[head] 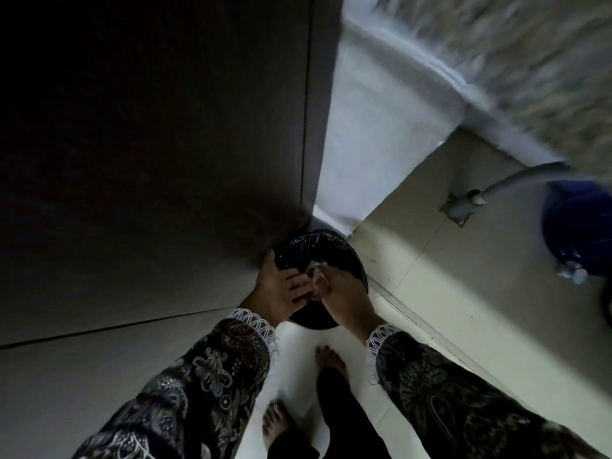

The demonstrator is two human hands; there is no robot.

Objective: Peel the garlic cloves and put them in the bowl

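Observation:
Both my hands hover over a round black bin (344, 256) lined with a dark bag, standing on the floor in a corner. My left hand (281, 286) lies flat with its fingers stretched toward the right. Touching those fingers, my right hand (334, 293) pinches white papery garlic peel (318, 271) above the bin's opening. No garlic cloves and no bowl are in view.
A dark cabinet door (165, 144) rises at the left, with a white wall (371, 144) beside it. A grey hose (516, 183) and a blue container (576, 226) sit on the tiled floor at the right. My bare feet (278, 422) stand just below the bin.

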